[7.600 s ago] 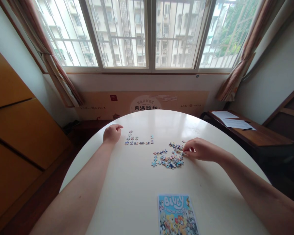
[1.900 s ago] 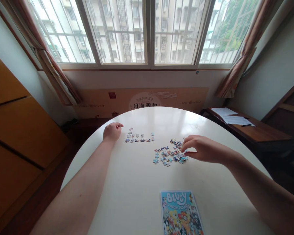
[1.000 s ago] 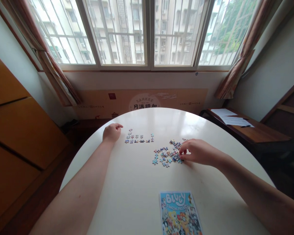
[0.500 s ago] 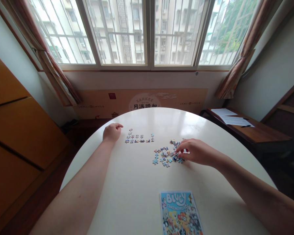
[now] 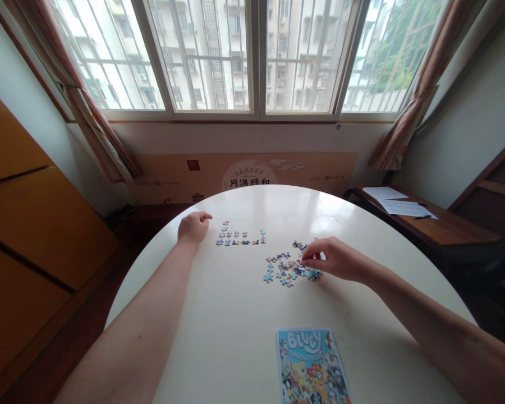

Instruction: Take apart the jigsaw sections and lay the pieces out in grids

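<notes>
On the white round table, my left hand (image 5: 193, 227) rests loosely curled with one finger poking out, and nothing shows in it. Beside it, rows of jigsaw puzzle pieces (image 5: 245, 242) lie face up in a partial L-like layout. My right hand (image 5: 334, 258) is over a loose pile of puzzle pieces (image 5: 285, 268), thumb and forefinger brought together at its right side. Whether a piece sits between those fingertips is too small to tell. The hand hides part of the pile.
Near me on the table (image 5: 219, 336) lies a colourful Bluey picture sheet (image 5: 313, 365). Papers (image 5: 408, 209) and pens rest on a wooden side table (image 5: 458, 227) at right. A printed box-like panel (image 5: 168, 168) stands behind, under the window.
My right fingertips have drawn closer together and lifted slightly over the pile, showing more pieces below. My left hand has kept its place. The view has shifted a little.
</notes>
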`<state>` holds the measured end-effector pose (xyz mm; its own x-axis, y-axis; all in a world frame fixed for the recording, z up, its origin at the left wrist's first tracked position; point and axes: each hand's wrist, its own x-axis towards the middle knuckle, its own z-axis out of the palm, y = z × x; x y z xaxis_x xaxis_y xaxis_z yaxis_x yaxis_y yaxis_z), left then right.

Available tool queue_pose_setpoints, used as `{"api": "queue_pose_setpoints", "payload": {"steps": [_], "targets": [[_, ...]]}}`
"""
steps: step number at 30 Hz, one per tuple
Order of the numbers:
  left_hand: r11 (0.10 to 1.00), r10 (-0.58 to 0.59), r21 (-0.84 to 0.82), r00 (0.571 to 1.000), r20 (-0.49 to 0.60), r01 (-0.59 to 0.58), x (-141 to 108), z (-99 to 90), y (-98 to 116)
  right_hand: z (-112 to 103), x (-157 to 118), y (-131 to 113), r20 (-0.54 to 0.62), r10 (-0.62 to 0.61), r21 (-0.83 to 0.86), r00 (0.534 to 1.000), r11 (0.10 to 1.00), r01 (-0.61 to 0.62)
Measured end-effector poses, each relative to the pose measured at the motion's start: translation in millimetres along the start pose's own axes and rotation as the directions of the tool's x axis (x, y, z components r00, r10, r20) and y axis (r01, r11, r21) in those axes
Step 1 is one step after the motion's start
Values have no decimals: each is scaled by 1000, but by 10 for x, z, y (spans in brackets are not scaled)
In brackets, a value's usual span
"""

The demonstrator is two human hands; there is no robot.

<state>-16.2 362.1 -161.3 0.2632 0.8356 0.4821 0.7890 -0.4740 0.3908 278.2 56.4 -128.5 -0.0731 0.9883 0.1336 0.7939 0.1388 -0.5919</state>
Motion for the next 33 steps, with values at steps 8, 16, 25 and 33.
{"api": "queue_pose_setpoints", "payload": {"steps": [8,16,25,33], "targets": [[999,-30,-17,999,24,31,-22,-5,4,-79,187,-59,-76,113,232,991,968,-93],[999,-40,-21,999,29,41,-16,-1,-20,-113,1133,-15,-21,175,50,984,984,-174],[999,-48,-20,996,71,49,-31,-7,-19,151,2024,223,62,367,34,928,928,-370],[998,-66,-18,995,77,67,-37,-18,-8,256,2127,312,76,383,4,921,923,-384]]}}
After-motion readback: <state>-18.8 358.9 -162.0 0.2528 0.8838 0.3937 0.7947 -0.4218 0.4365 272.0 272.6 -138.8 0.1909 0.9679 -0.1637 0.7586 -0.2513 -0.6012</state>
